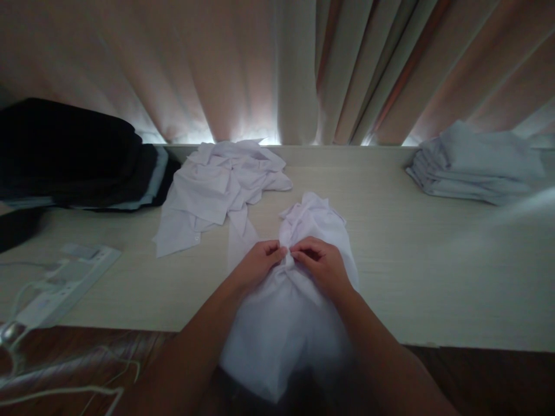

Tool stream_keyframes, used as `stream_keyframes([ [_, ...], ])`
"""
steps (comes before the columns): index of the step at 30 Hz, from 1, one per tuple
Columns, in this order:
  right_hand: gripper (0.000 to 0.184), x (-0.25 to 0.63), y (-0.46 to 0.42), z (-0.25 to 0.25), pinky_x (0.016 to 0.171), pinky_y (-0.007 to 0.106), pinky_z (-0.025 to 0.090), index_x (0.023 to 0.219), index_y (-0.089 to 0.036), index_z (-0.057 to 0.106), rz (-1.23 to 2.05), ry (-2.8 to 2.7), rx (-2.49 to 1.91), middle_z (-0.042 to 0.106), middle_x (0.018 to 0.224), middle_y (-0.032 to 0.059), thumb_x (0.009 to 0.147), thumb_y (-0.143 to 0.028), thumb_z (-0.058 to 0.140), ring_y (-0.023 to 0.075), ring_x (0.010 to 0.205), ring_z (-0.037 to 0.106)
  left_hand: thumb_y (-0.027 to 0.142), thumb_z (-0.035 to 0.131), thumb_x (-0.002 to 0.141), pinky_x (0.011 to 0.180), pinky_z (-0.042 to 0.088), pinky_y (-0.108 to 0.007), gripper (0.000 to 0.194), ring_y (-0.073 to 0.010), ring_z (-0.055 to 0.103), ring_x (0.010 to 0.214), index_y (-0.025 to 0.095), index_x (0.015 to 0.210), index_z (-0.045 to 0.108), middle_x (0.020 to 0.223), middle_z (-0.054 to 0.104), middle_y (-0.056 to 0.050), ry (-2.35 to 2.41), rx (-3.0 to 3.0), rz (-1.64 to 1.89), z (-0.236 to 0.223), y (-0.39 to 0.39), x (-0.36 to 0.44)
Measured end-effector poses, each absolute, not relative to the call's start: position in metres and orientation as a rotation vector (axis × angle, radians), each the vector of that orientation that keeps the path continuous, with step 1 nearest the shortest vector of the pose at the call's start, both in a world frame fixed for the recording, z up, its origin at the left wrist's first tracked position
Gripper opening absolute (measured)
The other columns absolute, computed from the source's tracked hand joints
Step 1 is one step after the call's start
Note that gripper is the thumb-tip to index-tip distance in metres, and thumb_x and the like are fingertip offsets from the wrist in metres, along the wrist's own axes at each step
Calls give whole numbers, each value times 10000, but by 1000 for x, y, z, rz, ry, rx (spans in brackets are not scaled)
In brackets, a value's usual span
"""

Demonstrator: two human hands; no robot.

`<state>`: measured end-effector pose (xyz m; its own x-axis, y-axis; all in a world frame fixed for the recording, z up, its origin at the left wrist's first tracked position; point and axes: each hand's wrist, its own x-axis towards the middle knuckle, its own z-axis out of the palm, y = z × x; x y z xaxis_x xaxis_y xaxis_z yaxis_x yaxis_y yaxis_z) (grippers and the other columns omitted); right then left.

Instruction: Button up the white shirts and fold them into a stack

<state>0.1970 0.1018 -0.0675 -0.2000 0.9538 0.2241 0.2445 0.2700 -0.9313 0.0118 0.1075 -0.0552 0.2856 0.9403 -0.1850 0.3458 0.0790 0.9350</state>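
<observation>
A white shirt [286,329] lies bunched across the front of the pale table, its lower part hanging over the near edge. My left hand [262,261] is closed on the shirt's fabric, thumb and fingers pinching near its middle. Close beside it, my right hand [321,263] pinches the same strip of cloth from the other side. The fingertips of both hands almost meet there. Whether a button sits between them is too small to make out. Behind the left hand, a crumpled heap of white garments [225,179] reaches close to the shirt.
A stack of dark folded clothes [69,156] stands at the left. Folded white clothes [474,164] are piled at the back right. A white power strip [65,289] with cables lies at the front left. Curtains [217,63] hang along the table's back edge.
</observation>
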Motion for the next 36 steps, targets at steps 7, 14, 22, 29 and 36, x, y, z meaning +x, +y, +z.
stream_keyframes([
  [7, 72, 199, 102, -66, 740, 268, 481, 848, -215, 750, 897, -1771, -1065, 716, 852, 22, 852, -193, 682, 156, 803, 647, 441, 520, 852, 584, 353, -235, 329, -139, 443, 650, 164, 688, 585, 657, 536, 18, 1234, 1502, 672, -65, 109, 10],
  [14, 75, 199, 102, -64, 743, 263, 486, 858, -214, 753, 857, -1820, -1046, 724, 861, 21, 848, -184, 685, 151, 800, 654, 459, 540, 853, 596, 362, -237, 344, -135, 459, 645, 148, 734, 627, 651, 541, 26, 1195, 1458, 639, -75, 110, 7],
  [22, 79, 191, 104, -79, 683, 271, 479, 838, -172, 731, 974, -1638, -1349, 715, 797, 35, 788, -211, 686, 155, 711, 633, 396, 537, 874, 561, 292, -238, 326, -121, 402, 611, 172, 639, 527, 591, 455, 55, 1321, 1588, 684, -80, 112, 16],
  [29, 119, 188, 104, -84, 658, 272, 446, 793, -163, 689, 1045, -1609, -1441, 681, 753, 31, 812, -277, 658, 150, 680, 593, 350, 528, 893, 572, 278, -256, 322, -133, 430, 626, 186, 620, 487, 597, 450, 51, 1440, 1798, 681, -76, 113, 19],
  [36, 77, 187, 100, -81, 662, 265, 434, 818, -169, 648, 1028, -1622, -1433, 647, 758, 13, 829, -244, 635, 141, 684, 569, 287, 469, 920, 672, 349, -279, 260, -156, 499, 718, 195, 679, 490, 716, 519, 17, 1392, 1952, 684, -83, 114, 18],
])
